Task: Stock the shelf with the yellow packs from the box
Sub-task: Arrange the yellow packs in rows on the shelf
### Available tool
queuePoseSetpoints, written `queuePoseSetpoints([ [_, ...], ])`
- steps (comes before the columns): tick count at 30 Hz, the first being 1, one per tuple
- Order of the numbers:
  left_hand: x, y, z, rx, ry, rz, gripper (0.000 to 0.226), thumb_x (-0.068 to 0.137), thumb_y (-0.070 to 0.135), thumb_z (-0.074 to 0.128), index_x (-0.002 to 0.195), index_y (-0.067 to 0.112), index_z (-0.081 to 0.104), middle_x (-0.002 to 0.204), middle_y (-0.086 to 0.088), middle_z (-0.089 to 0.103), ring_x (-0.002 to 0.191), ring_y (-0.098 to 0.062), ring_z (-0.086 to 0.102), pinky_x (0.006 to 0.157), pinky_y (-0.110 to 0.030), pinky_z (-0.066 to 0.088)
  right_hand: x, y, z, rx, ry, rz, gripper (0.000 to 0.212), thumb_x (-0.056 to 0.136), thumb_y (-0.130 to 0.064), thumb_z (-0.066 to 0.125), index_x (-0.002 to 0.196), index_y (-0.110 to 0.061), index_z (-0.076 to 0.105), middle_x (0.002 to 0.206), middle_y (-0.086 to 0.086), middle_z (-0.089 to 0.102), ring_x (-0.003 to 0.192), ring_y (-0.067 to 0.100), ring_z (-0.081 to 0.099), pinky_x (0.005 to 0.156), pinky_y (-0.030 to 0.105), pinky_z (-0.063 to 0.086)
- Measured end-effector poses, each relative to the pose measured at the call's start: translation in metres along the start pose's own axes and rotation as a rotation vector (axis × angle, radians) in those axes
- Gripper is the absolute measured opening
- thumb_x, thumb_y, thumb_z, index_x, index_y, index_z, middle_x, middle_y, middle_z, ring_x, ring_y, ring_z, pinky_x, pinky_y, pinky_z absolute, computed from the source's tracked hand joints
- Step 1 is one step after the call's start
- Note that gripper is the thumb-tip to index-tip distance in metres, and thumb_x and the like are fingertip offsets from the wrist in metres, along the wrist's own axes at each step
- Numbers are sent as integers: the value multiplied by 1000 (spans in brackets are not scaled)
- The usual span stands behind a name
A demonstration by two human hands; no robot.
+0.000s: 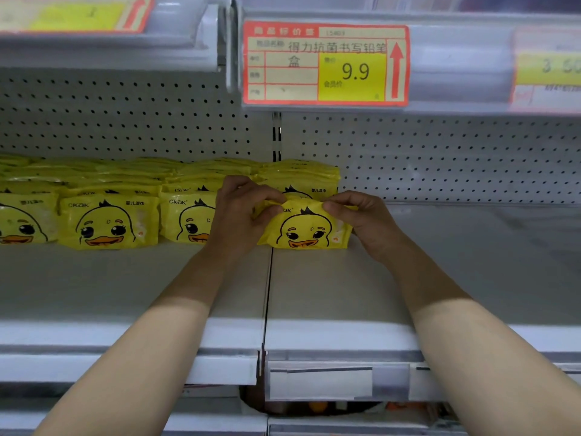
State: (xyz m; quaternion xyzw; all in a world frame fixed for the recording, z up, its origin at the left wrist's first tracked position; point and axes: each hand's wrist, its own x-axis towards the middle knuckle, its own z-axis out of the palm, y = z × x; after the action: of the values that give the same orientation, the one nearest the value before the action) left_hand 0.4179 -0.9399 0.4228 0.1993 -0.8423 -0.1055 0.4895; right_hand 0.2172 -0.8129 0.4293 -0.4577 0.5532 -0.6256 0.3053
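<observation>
Grey metal shelf (pixel 314 294), perforated back panel (pixel 440 152), price label (pixel 325 62) on the rail above. Yellow packs (pixel 108 220) — duck-face print — stand in rows along the shelf's left part. One yellow pack (pixel 306 229) stands upright at the row's right end, just right of the shelf seam. Left hand (pixel 242 215): fingers curled, pinching that pack's top left corner. Right hand (pixel 361 215): fingers bent, thumb beneath — pinching the top right corner. Both forearms reach forward over the shelf edge, wrists level.
</observation>
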Motion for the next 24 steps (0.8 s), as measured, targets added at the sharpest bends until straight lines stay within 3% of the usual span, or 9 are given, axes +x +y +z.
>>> queuePoseSetpoints([
  [4, -1, 5, 0, -70, -13, -101, 33, 83, 48, 60, 102, 26, 76, 99, 12, 53, 111, -16, 47, 101, -40, 42, -1, -1, 1, 3, -13, -1, 16, 70, -27, 81, 84, -21, 79, 99, 9, 75, 93, 26, 70, 93, 46, 55],
  [9, -1, 9, -1, -97, -17, -127, 18, 82, 24, 74, 101, 24, 76, 97, 26, 43, 111, -19, 45, 102, -36, 40, -2, -3, 3, 1, -42, 9, 22, 66, -32, 81, 85, -21, 78, 98, 7, 75, 93, 22, 70, 94, 45, 55],
  [13, -1, 9, -2, -101, -35, -135, 16, 82, 24, 75, 97, 29, 74, 95, 24, 55, 109, -12, 41, 100, -29, 37, -2, -3, 3, -9, -25, 9, 19, 67, -33, 81, 81, -22, 78, 93, 7, 76, 88, 22, 70, 90, 42, 56],
  [16, 0, 12, -2, -111, -12, -144, 13, 81, 19, 76, 93, 22, 76, 91, 28, 51, 108, -12, 42, 97, -20, 35, -1, -2, 2, -38, 2, -6, 17, 70, -28, 80, 82, -16, 77, 87, 6, 75, 83, 19, 70, 83, 35, 58],
  [20, 0, 15, -5, -25, -1, -81, 9, 79, 16, 76, 87, 10, 77, 90, 27, 38, 101, -12, 43, 94, -33, 37, -1, -3, 2, -52, 26, -33, 3, 81, -13, 78, 81, -10, 76, 79, 3, 75, 76, 14, 70, 72, 23, 55],
  [24, 0, 10, -7, 23, 5, -51, 13, 80, 21, 72, 85, 9, 75, 92, 26, 37, 103, -12, 40, 91, -39, 37, 1, -2, 5, -31, 55, -60, 2, 80, -10, 78, 80, -9, 76, 77, 4, 75, 77, 16, 70, 76, 26, 56],
])
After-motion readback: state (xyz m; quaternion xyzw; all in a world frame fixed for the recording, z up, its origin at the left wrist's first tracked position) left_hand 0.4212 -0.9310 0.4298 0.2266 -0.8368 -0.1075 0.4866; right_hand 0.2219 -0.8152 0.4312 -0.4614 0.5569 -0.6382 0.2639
